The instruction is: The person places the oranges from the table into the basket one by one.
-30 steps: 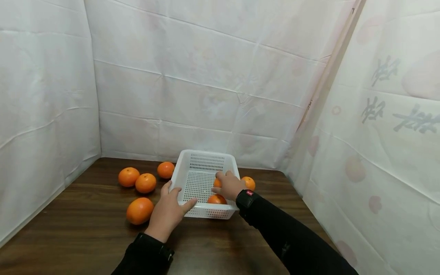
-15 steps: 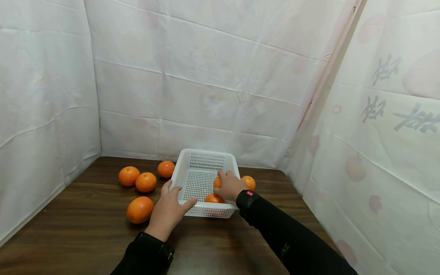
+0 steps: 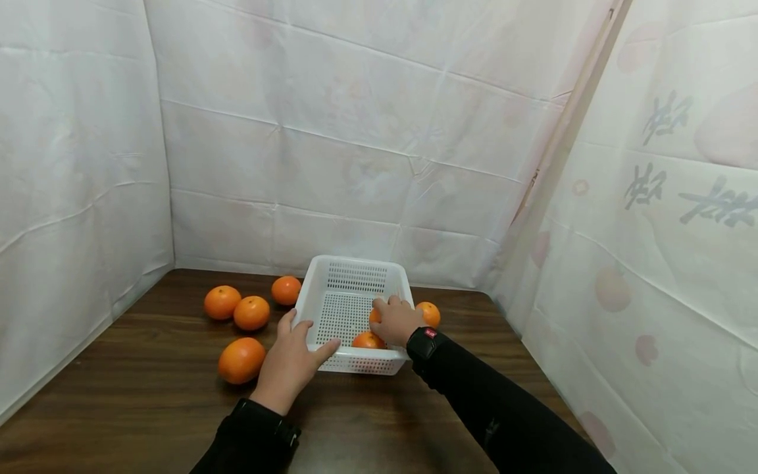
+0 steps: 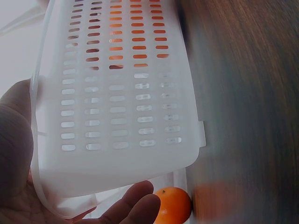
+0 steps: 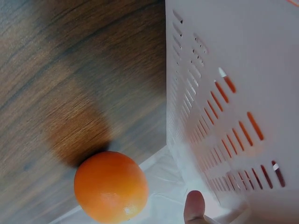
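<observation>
A brown desk carried a white basket near the middle of its far edge. The left hand touched the basket's near left corner, its grip spread apart. The right hand reached over the right rim, grip around one orange inside — clamped or only touching, one cannot tell. A nearer orange lay by the basket's front edge; four oranges sat toward the desk's left edge, a lone orange toward its right.
</observation>
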`<state>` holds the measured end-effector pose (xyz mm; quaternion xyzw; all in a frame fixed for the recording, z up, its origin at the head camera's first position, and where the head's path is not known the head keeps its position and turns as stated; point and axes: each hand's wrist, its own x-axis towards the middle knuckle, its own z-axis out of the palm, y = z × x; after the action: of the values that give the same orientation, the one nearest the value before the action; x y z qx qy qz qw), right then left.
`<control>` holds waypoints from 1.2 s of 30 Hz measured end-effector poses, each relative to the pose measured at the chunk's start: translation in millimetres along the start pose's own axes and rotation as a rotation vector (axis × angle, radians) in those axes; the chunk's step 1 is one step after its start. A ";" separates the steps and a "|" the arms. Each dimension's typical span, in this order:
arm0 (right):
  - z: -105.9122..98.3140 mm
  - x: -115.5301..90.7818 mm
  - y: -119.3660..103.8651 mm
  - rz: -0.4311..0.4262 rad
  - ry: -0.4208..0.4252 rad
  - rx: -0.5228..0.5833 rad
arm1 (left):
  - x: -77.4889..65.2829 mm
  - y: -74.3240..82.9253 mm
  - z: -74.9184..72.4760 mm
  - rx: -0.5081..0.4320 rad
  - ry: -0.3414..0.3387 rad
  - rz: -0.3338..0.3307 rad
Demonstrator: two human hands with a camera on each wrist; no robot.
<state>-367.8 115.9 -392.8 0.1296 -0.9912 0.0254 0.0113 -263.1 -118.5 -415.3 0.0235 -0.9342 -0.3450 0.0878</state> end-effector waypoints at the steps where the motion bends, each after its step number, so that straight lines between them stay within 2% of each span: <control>1: 0.0 -0.1 0.0 -0.003 -0.002 -0.005 | 0.2 0.2 0.2 0.001 0.001 -0.001; 12: 2.3 1.1 0.4 -0.023 -0.025 -0.058 | 0.6 -0.9 0.2 0.002 -0.005 -0.008; 22: 1.7 0.4 0.3 -0.045 -0.027 -0.072 | -1.8 -1.6 -0.2 0.000 0.009 0.011; 36: -2.4 -3.7 -0.8 -0.054 -0.044 -0.078 | -2.2 -0.1 -0.3 -0.004 -0.001 0.003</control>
<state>-364.1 116.2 -390.5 0.1562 -0.9876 -0.0165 -0.0049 -260.8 -118.6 -415.5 0.0216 -0.9335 -0.3468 0.0881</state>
